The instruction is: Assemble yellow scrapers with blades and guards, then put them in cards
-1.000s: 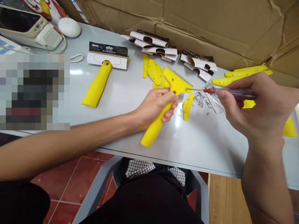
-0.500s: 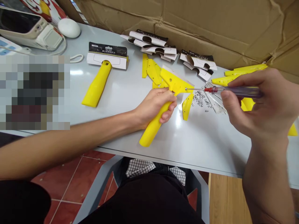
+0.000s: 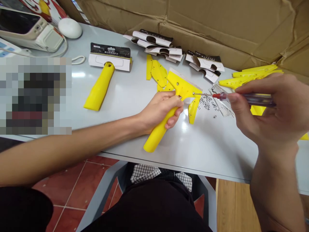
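Observation:
My left hand is wrapped round the handle of a yellow scraper, whose wide head points up and away from me. A clear strip lies along the head's far edge. In my right hand is a screwdriver with a see-through purplish handle and a red collar. Its tip meets a small screw at the right end of the scraper head. Loose screws lie in a heap just beyond, beside thin clear and metal strips. Yellow blade covers rest behind the head, and another lies right of it.
A carded yellow scraper lies to the left. Folded card sleeves are stacked at the back against a cardboard wall. More yellow scrapers sit at the right. A handheld device and a white egg-shaped object stand far left.
The scraper head has shifted very slightly right and down. My right hand has turned a little round the screwdriver, whose tip stays at the screw.

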Motion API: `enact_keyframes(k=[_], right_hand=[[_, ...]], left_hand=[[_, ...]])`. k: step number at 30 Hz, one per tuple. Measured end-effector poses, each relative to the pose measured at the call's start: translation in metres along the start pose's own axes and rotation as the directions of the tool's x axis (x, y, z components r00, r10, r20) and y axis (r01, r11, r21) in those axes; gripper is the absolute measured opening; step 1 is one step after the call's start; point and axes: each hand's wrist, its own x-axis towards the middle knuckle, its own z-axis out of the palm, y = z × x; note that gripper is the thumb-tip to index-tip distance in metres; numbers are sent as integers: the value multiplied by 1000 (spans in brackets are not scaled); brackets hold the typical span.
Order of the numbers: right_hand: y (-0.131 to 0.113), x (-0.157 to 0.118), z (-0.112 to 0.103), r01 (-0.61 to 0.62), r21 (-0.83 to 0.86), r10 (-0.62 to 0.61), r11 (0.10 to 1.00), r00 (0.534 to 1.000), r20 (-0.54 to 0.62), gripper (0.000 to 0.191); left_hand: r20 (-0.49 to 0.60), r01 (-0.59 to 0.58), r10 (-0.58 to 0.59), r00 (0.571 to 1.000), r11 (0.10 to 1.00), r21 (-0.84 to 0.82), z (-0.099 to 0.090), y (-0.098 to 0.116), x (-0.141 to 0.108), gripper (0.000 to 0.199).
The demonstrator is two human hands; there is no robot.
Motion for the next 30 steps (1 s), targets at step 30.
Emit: enact_keyframes(k=[30], right_hand=[[1,-4,-3,-87,-89,93,992,993,67,28]], left_hand=[[-16,-26,27,1000,999,27,0,0,1,17]])
